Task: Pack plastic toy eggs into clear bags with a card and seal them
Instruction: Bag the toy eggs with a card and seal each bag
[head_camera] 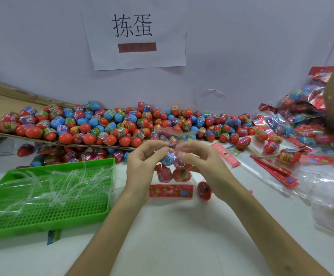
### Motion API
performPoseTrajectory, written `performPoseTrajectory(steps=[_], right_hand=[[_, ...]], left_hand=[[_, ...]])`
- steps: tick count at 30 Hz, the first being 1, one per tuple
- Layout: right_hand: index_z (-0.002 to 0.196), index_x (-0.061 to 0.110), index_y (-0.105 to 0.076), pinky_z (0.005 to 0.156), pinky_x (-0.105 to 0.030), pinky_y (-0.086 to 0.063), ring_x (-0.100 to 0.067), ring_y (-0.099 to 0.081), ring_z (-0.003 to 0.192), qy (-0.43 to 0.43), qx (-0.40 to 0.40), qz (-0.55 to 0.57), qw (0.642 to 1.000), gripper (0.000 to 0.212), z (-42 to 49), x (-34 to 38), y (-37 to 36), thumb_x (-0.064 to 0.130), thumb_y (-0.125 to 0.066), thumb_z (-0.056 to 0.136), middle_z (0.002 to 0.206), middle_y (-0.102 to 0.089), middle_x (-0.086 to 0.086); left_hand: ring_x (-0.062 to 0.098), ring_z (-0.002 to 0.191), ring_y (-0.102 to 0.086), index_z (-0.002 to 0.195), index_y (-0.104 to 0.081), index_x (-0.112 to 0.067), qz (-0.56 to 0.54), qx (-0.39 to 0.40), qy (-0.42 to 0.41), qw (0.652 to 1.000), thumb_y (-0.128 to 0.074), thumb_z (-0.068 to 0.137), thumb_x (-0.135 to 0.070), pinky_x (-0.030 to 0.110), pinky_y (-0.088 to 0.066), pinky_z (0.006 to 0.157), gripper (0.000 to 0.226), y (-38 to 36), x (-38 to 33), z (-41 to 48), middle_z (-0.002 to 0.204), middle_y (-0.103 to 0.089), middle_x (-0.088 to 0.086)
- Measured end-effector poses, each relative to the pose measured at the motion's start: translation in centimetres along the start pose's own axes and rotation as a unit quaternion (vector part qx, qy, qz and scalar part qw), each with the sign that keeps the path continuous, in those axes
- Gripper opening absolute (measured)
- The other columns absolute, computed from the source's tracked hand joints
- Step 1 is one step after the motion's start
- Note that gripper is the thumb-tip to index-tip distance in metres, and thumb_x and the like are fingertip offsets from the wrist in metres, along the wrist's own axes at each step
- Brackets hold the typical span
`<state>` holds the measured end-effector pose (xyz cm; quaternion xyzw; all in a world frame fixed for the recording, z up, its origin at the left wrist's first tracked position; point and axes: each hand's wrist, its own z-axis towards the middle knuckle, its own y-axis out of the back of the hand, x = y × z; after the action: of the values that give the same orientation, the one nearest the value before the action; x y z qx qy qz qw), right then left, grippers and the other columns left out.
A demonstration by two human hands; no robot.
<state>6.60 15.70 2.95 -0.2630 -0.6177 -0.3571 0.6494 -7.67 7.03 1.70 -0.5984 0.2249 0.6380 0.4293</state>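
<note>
Wall [241, 56] rose pale far beyond the fingertips, and the table [182, 226] ran white beneath both wrists. Just past the fingertips a heap of eggs [106, 124], mostly red and blue, lay banked on cardboard [3, 104] against that wall. Left of the fingers sat a green tray [62, 163] strewn with clear strips [58, 188]. Right of them, well apart, packed bags [301, 108] were piled, with cards [271, 170] fanned nearer in. Between the two hands hung the bag [172, 172], a few eggs inside it and its card [171, 190] lying flat at the bottom, directly below the fingertips. The left hand [142, 166] pinched the bag's neck between thumb and forefinger, the other fingers curled loosely behind. The right hand [203, 166] pinched the same neck from the opposite side, its thumb close to the left thumb. Above the fingers the bag's mouth stood up, too blurred to tell whether a strip was on it. A loose egg [203, 190] lay just under the right palm. Filling looked finished, and sealing seemed the step in hand. The next move probably called for one hand to hold the neck while the other closed the mouth squarely, without shifting the eggs or buckling the card.
</note>
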Motion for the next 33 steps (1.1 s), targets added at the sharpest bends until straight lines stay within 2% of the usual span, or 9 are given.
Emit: performPoseTrajectory(steps=[2,6,10,12,16,24,27,31,33], right_hand=[[0.094,0.018,-0.078,0.087,-0.052,-0.06,-0.023,-0.073,0.091,0.013,-0.018,-0.025,0.999,0.004,0.03,-0.33,-0.14,0.019,-0.074,0.092,0.094,-0.076,-0.002],[0.085,0.024,-0.079,0.076,-0.04,-0.063,-0.021,-0.073,0.083,0.048,-0.049,-0.055,0.996,0.011,0.05,-0.6,-0.08,0.019,-0.073,0.093,0.083,-0.077,0.003],[0.095,0.027,-0.077,0.072,-0.032,-0.062,-0.012,-0.074,0.084,0.05,-0.055,-0.056,0.996,0.007,0.16,-0.6,0.18,0.024,-0.071,0.095,0.086,-0.077,0.006],[0.104,0.03,-0.073,0.071,-0.031,-0.062,-0.01,-0.074,0.088,0.044,-0.063,-0.037,0.996,0.011,0.2,-0.33,0.17,0.029,-0.073,0.093,0.094,-0.077,0.007],[0.096,0.021,-0.071,0.068,-0.029,-0.062,-0.013,-0.073,0.09,0.04,-0.093,0.008,0.995,0.008,0.19,0.05,0.15,0.024,-0.075,0.091,0.098,-0.075,0.003],[0.087,0.018,-0.073,0.063,-0.021,-0.056,-0.012,-0.072,0.077,0.021,-0.116,0.055,0.992,0.006,0.12,0.02,0.42,0.023,-0.077,0.088,0.083,-0.075,0.003],[0.094,0.016,-0.074,0.066,-0.021,-0.055,-0.012,-0.072,0.08,-0.006,-0.098,0.107,0.989,0.018,0.09,0.13,0.54,0.031,-0.077,0.083,0.086,-0.076,0.001],[0.108,0.019,-0.072,0.077,-0.024,-0.055,-0.012,-0.072,0.089,-0.064,-0.031,0.114,0.991,0.047,0.29,0.22,0.34,0.053,-0.07,0.076,0.095,-0.075,0.008],[0.106,0.021,-0.071,0.074,-0.022,-0.056,-0.011,-0.072,0.086,-0.079,-0.006,0.107,0.991,0.044,0.31,0.14,0.28,0.054,-0.072,0.077,0.092,-0.075,0.011]], left_hand=[[0.011,0.082,-0.073,0.092,-0.076,-0.014,-0.006,0.001,0.002,1.0,-0.07,0.091,0.0,0.017,-0.053,0.067,0.015,0.04,-0.09,0.01,0.089,-0.079,0.007],[0.012,0.087,-0.075,0.095,-0.078,-0.017,0.001,0.011,0.007,1.0,-0.07,0.093,-0.006,0.018,-0.055,0.068,0.014,-0.05,-0.1,-0.12,0.093,-0.08,0.006],[0.019,0.102,-0.075,0.109,-0.077,-0.021,0.005,0.004,0.003,1.0,-0.071,0.091,-0.033,0.029,-0.058,0.086,0.023,-0.32,-0.25,-0.26,0.101,-0.08,0.005],[0.025,0.1,-0.075,0.107,-0.077,-0.023,-0.012,-0.016,0.006,1.0,-0.069,0.089,-0.041,0.028,-0.059,0.083,0.027,-0.42,-0.41,-0.22,0.099,-0.08,0.007],[0.02,0.094,-0.077,0.094,-0.082,-0.031,-0.035,-0.05,0.012,0.998,-0.059,0.103,-0.029,0.021,-0.058,0.069,0.025,-0.43,-0.47,-0.23,0.1,-0.08,0.006],[0.016,0.088,-0.077,0.104,-0.079,-0.016,-0.03,-0.068,0.007,0.997,-0.058,0.104,-0.021,0.017,-0.055,0.063,0.022,-0.58,-0.33,-0.36,0.098,-0.08,0.006],[0.02,0.086,-0.077,0.098,-0.08,-0.02,-0.034,-0.068,0.009,0.997,-0.057,0.104,-0.023,0.021,-0.057,0.063,0.024,-0.66,-0.3,-0.44,0.098,-0.08,0.008],[0.023,0.089,-0.077,0.107,-0.075,-0.006,-0.054,-0.08,0.012,0.995,-0.055,0.106,-0.022,0.021,-0.056,0.061,0.026,-0.58,-0.39,-0.27,0.098,-0.08,0.01],[0.018,0.085,-0.076,0.106,-0.076,-0.007,-0.069,-0.098,0.018,0.993,-0.056,0.106,-0.024,0.02,-0.055,0.058,0.026,-0.44,-0.45,-0.19,0.098,-0.08,0.009]])
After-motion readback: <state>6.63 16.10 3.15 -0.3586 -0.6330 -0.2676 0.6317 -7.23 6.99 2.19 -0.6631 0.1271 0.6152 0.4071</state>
